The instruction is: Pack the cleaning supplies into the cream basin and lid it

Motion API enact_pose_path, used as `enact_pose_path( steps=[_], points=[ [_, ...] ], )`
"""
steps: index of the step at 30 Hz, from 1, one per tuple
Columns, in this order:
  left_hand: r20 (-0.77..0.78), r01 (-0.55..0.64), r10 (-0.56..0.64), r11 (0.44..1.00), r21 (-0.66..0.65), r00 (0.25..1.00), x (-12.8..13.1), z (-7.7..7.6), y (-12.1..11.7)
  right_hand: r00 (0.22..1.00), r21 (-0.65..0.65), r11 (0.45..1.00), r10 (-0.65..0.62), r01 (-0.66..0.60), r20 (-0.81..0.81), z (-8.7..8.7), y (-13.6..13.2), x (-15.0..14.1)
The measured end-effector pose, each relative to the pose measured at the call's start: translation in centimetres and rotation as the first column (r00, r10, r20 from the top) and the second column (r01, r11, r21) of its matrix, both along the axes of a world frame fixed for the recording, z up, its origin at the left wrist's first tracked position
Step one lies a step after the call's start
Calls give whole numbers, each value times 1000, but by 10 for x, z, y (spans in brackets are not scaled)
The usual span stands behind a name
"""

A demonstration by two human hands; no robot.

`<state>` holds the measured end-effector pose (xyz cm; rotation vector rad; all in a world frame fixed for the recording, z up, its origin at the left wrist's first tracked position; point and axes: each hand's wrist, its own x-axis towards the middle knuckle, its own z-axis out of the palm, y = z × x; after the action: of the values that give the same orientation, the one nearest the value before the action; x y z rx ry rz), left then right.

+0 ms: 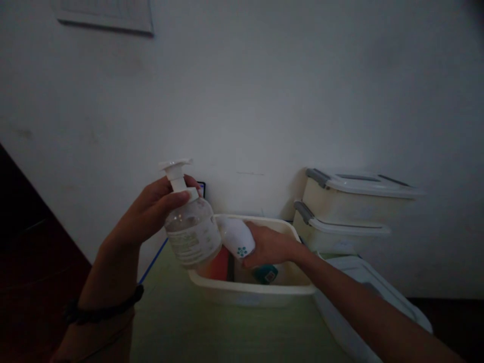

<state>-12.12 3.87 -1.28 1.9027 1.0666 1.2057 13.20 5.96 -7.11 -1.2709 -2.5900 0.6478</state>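
Observation:
My left hand (162,201) is closed round the neck of a clear pump bottle (194,234) with a white pump head and a printed label. The bottle tilts slightly, in front of the left end of a cream plastic bin (257,288). Over the bin, my right hand (270,244) grips a smooth white container (236,237) with a small teal flower-like mark. Its far end lies close to the pump bottle; whether they touch I cannot tell. Inside the bin are a red item (218,264) and a teal item (264,274) with a square code label.
Two lidded storage boxes with grey latches, an upper one (333,199) and a lower one (321,229), are stacked at right. A loose pale lid (372,282) lies before them on the green tabletop (227,333). Behind rises a white wall (264,101). A dark-framed object (203,189) shows behind my left hand.

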Motion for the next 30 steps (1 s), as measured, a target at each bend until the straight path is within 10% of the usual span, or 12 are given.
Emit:
enact_pose_path(
  steps=[12,19,30],
  points=[
    [-241,58,-43,997,55,970,38,-5,8,652,-83,886,-396,456,-647,32,-18,34],
    [-245,-1,15,998,57,969,41,-14,17,446,-353,894,-445,277,-777,17,-12,58],
    [-341,94,-114,993,-75,933,52,-38,34,775,-80,935,-332,345,-537,12,-16,54]
  ],
)
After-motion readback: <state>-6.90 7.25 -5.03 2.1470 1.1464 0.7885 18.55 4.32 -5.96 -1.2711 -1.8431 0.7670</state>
